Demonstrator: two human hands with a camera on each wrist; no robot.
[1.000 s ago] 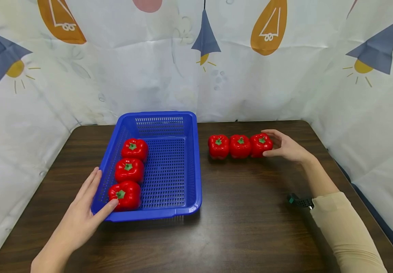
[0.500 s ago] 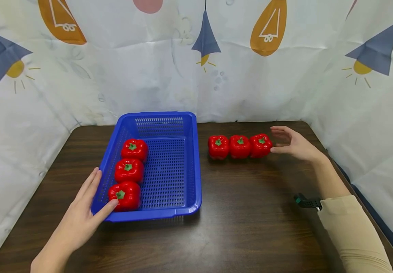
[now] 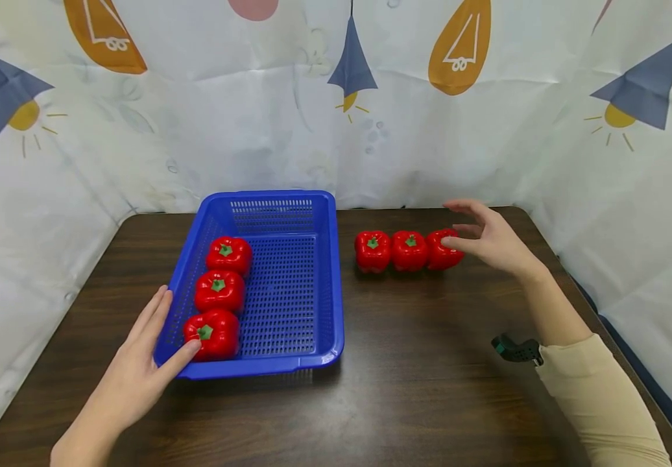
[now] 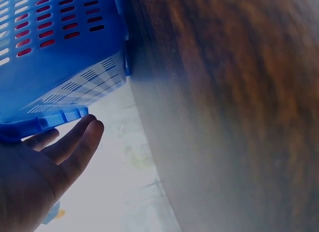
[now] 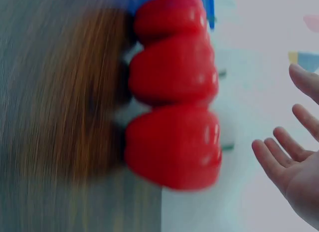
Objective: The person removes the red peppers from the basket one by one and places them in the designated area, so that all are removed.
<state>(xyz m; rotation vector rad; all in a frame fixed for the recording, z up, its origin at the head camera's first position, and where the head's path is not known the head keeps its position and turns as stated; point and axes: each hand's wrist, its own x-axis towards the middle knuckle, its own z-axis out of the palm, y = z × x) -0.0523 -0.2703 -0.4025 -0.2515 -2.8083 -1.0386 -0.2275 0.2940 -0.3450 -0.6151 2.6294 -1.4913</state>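
Observation:
A blue plastic basket (image 3: 330, 279) holds three red bell peppers with green stems, the front one (image 3: 213, 334) nearest my left hand (image 3: 137, 363). That hand rests at the basket's front left corner, fingers straight along the outside and thumb on the rim; the left wrist view shows the fingers beside the rim. On the table, three more red bell peppers stand in a row: left (image 3: 373, 251), middle (image 3: 409, 250) and right (image 3: 442, 254). Above the right one hovers my right hand (image 3: 493, 243), fingers spread and holding nothing. In the right wrist view it appears apart from that pepper (image 5: 172, 149).
The dark wooden table (image 3: 400, 389) carries the basket and the pepper row near its back edge. Behind it hangs a white patterned cloth (image 3: 242, 130), which also closes off both sides. A black wristband (image 3: 517, 350) shows at the right sleeve.
My right hand, earlier around the right pepper's side, drew back to the right and then rose up and leftward over it. The left hand, basket and peppers stay put.

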